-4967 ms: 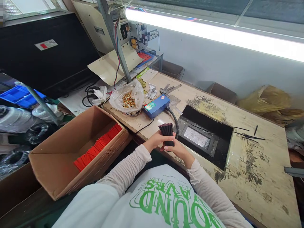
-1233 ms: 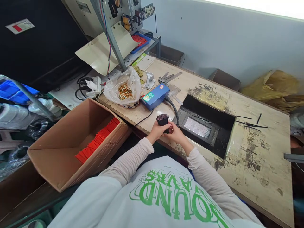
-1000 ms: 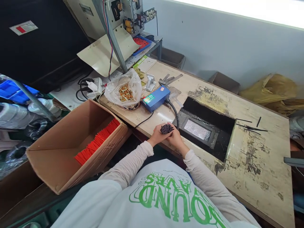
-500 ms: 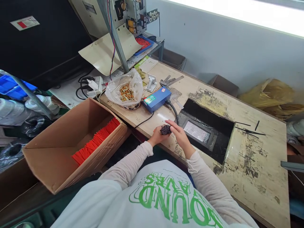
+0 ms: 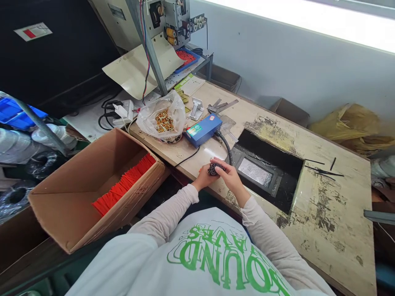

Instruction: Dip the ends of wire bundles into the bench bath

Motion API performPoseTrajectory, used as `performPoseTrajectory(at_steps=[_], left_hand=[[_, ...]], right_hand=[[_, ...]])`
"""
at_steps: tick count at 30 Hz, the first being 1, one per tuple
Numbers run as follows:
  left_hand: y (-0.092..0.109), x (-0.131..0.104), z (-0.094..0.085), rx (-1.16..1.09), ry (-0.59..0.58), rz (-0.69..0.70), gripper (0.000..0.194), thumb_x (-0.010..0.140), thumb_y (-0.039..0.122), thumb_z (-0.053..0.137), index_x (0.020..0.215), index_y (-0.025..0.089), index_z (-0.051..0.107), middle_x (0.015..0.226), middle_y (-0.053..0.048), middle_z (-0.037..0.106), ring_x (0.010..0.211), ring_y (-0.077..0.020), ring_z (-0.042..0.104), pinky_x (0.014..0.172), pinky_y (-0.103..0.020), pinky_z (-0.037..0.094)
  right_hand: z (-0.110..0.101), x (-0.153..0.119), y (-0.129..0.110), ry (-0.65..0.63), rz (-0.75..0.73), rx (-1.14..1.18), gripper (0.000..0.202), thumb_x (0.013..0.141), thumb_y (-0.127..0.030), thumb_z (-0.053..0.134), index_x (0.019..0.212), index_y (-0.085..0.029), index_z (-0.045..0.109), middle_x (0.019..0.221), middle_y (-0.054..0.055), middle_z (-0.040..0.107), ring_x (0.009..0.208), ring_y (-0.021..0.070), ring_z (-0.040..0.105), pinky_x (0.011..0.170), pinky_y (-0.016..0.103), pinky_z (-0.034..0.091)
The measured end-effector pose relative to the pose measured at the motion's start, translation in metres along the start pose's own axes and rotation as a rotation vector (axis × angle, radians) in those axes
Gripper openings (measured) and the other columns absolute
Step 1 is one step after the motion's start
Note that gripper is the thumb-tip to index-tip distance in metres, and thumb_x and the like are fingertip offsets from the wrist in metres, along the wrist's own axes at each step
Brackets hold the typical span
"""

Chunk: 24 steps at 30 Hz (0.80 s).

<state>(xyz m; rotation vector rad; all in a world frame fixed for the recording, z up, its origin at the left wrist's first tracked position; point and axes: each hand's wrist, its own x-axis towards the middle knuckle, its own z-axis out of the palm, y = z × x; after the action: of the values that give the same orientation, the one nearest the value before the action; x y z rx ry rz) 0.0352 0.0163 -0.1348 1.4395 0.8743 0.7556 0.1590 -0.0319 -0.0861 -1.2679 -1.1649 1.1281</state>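
A tight bundle of black wires [image 5: 212, 169] points its cut ends up toward me at the table's front edge. My left hand [image 5: 203, 176] is closed around it from the left. From the right, my right hand [image 5: 228, 172] is wrapped over the bundle's top and side, fingers curled against it. Below the hands, the rest of the bundle is hidden. Just to the right, a framed pot with a shiny silver surface [image 5: 255, 170] sits in a dark recess in the table [image 5: 348, 230]. Behind the hands lies a blue box [image 5: 205, 129] with a black corrugated hose.
On the left, a cardboard box [image 5: 61, 197] holds red wires [image 5: 125, 185]. A plastic bag [image 5: 145, 119] of small gold-coloured parts stands by the blue box. Calipers [image 5: 224, 107] lie farther back. Loose black strips [image 5: 324, 170] lie right of the recess. A metal post [image 5: 151, 53] rises behind.
My right hand has moved slightly left and closed onto the bundle; its fingers were more stretched out beside it before. My left hand keeps its hold.
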Motion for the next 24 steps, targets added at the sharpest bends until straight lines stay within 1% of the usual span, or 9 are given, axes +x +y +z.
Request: performPoseTrajectory(at_steps=[2,5,8,10,12,16,18,20,24], left_hand=[[0.004,0.000,0.001,-0.030,0.008,-0.027,0.028,0.062,0.021,0.076,0.088,0.013,0.069,0.087,-0.005,0.072,0.080,-0.0182,0.065,0.076,-0.030,0.051],[0.014,0.001,0.003,-0.144,0.048,-0.124,0.022,0.061,0.026,0.078,0.078,0.014,0.068,0.078,-0.003,0.071,0.075,-0.0168,0.063,0.077,-0.031,0.049],[0.030,0.001,0.003,-0.371,0.095,-0.244,0.027,0.058,0.029,0.081,0.076,0.014,0.067,0.074,-0.002,0.068,0.073,-0.0161,0.063,0.079,-0.032,0.048],[0.041,0.002,0.004,-0.520,0.109,-0.286,0.031,0.055,0.028,0.083,0.077,0.014,0.066,0.075,-0.002,0.068,0.076,-0.0163,0.063,0.081,-0.033,0.047],[0.051,0.002,0.007,-0.613,0.116,-0.293,0.031,0.053,0.026,0.084,0.075,0.014,0.066,0.075,-0.002,0.068,0.078,-0.0161,0.063,0.084,-0.033,0.045],[0.062,0.002,0.019,-0.664,0.222,-0.333,0.030,0.051,0.026,0.084,0.073,0.014,0.066,0.072,-0.001,0.066,0.071,-0.0137,0.060,0.078,-0.030,0.045],[0.066,0.001,0.027,-0.663,0.297,-0.382,0.032,0.052,0.029,0.084,0.074,0.014,0.066,0.070,0.000,0.065,0.067,-0.0132,0.058,0.074,-0.030,0.046],[0.071,-0.001,0.031,-0.628,0.311,-0.392,0.036,0.053,0.032,0.085,0.078,0.014,0.066,0.072,0.000,0.065,0.069,-0.0141,0.059,0.075,-0.031,0.047],[0.081,-0.005,0.021,-0.464,0.174,-0.289,0.050,0.049,0.029,0.089,0.091,0.015,0.067,0.087,-0.003,0.069,0.083,-0.0172,0.062,0.082,-0.031,0.047]], right_hand=[[-0.003,0.001,0.000,0.026,0.009,0.052,0.037,0.085,-0.047,0.060,0.114,-0.026,0.070,0.126,0.006,0.066,0.129,0.0268,0.051,0.113,0.046,0.032],[-0.012,-0.001,0.003,0.192,0.016,0.115,0.038,0.088,-0.043,0.049,0.119,-0.025,0.061,0.129,0.007,0.062,0.126,0.0243,0.051,0.106,0.044,0.038],[-0.021,-0.009,0.007,0.336,0.049,-0.071,0.030,0.080,-0.036,0.054,0.106,-0.022,0.059,0.111,0.007,0.063,0.110,0.0236,0.056,0.098,0.043,0.043],[-0.022,-0.018,0.006,0.324,0.054,-0.289,0.026,0.076,-0.035,0.057,0.098,-0.021,0.057,0.101,0.007,0.062,0.101,0.0241,0.056,0.093,0.043,0.044],[-0.017,-0.025,0.003,0.240,0.031,-0.495,0.027,0.075,-0.034,0.058,0.097,-0.020,0.057,0.101,0.009,0.062,0.100,0.0262,0.055,0.092,0.045,0.043],[0.002,-0.029,-0.006,0.081,0.040,-0.746,0.041,0.074,-0.029,0.057,0.114,-0.016,0.057,0.108,0.013,0.064,0.103,0.0308,0.057,0.090,0.046,0.044],[0.008,-0.026,-0.008,0.066,0.085,-0.736,0.050,0.075,-0.027,0.055,0.124,-0.014,0.054,0.108,0.014,0.065,0.100,0.0313,0.059,0.088,0.046,0.045],[0.010,-0.022,-0.008,0.067,0.093,-0.614,0.054,0.076,-0.028,0.056,0.128,-0.014,0.052,0.113,0.014,0.065,0.100,0.0307,0.060,0.088,0.045,0.046],[0.002,-0.016,0.000,0.037,0.105,-0.231,0.048,0.074,-0.034,0.065,0.118,-0.016,0.058,0.115,0.011,0.066,0.103,0.0272,0.060,0.090,0.041,0.047]])
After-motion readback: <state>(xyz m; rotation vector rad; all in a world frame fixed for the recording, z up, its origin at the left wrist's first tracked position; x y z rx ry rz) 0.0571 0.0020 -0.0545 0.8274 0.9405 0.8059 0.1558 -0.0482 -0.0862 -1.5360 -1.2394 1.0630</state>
